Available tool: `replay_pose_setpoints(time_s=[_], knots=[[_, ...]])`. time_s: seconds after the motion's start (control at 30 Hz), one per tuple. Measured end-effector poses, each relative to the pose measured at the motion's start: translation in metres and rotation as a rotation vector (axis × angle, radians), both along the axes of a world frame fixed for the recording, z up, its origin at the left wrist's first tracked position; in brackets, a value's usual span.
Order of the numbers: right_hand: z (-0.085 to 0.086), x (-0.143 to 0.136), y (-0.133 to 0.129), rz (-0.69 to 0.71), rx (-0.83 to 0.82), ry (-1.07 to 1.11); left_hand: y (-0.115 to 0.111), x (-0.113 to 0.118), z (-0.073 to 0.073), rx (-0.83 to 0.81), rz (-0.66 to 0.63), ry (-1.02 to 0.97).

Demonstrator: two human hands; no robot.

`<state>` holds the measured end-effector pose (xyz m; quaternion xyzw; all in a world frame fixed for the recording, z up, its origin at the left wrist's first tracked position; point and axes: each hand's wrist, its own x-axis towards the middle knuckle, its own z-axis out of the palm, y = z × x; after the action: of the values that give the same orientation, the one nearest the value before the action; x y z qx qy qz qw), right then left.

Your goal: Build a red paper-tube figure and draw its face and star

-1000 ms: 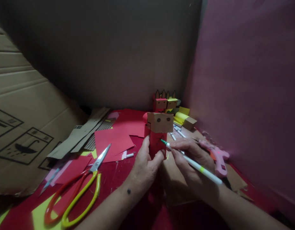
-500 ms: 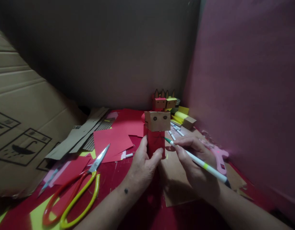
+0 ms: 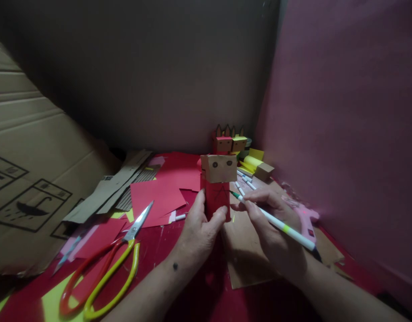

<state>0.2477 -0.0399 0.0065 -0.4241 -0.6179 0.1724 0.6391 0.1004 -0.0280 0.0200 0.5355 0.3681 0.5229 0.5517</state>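
1. Steadying the box-headed figure (image 3: 217, 199) upright in front of us, our left hand (image 3: 194, 232) has its fingers closed around the lower red body; we cannot tell whether its base touches the bench (image 3: 159, 257).
2. Our right hand (image 3: 281, 232) grips a green-tipped marker (image 3: 276, 223) between thumb and fingers, its tip right by the body's edge on our right. We cannot tell whether it touches.
3. What shows as newly made is the set of dark crossing lines on the red front, rather like part of a star. We judge that the drawing is well begun, though we cannot tell whether its outline is complete.
4. Above the lines, the cardboard head (image 3: 222, 171) bears two dark eyes.
5. Around us lie open scissors (image 3: 135, 230) and red paper (image 3: 157, 197) on our left, loose pens (image 3: 249, 182) and a pink glue gun (image 3: 306, 219) on our right. Two similar figures (image 3: 223, 144) stand behind ours.
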Motion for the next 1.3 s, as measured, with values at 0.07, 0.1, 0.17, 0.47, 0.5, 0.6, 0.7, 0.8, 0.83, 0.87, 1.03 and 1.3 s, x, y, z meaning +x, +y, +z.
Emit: replay_pose_setpoints(time_s=[0.07, 0.1, 0.17, 0.47, 0.5, 0.6, 0.7, 0.8, 0.83, 0.87, 1.03, 1.3], knots=[[-0.001, 0.0, 0.001, 0.008, -0.014, 0.007, 0.0, 0.0, 0.0, -0.002, -0.006, -0.003], [-0.002, 0.0, 0.001, 0.01, -0.017, 0.011, 0.0, 0.0, -0.001, -0.002, -0.006, -0.004], [-0.001, 0.0, 0.001, 0.011, -0.013, 0.009, 0.001, 0.0, -0.001, 0.0, -0.007, 0.0], [0.0, -0.001, 0.0, 0.013, 0.001, 0.004, 0.001, -0.001, -0.001, -0.022, 0.009, 0.024], [0.0, -0.001, 0.0, 0.01, 0.012, 0.001, 0.001, -0.001, -0.001, -0.019, 0.01, 0.019], [0.001, -0.001, 0.0, 0.015, 0.033, 0.002, 0.001, 0.0, -0.001, -0.014, 0.013, 0.015], [0.001, -0.002, -0.001, 0.022, 0.038, 0.005, 0.001, -0.001, -0.003, -0.013, 0.016, 0.037], [0.002, -0.003, -0.003, 0.009, 0.045, -0.005, 0.003, -0.001, -0.005, 0.008, 0.007, 0.036], [0.003, -0.003, -0.003, 0.002, 0.051, -0.012, 0.003, -0.002, -0.005, 0.016, 0.008, 0.037], [0.003, -0.004, -0.004, -0.002, 0.056, -0.02, 0.003, -0.002, -0.006, 0.022, 0.011, 0.043], [0.003, -0.005, -0.006, 0.026, 0.051, -0.024, 0.002, -0.001, -0.005, 0.012, 0.029, 0.064], [0.001, -0.007, -0.009, 0.053, 0.045, -0.046, 0.003, -0.002, -0.006, 0.011, 0.013, 0.042]])
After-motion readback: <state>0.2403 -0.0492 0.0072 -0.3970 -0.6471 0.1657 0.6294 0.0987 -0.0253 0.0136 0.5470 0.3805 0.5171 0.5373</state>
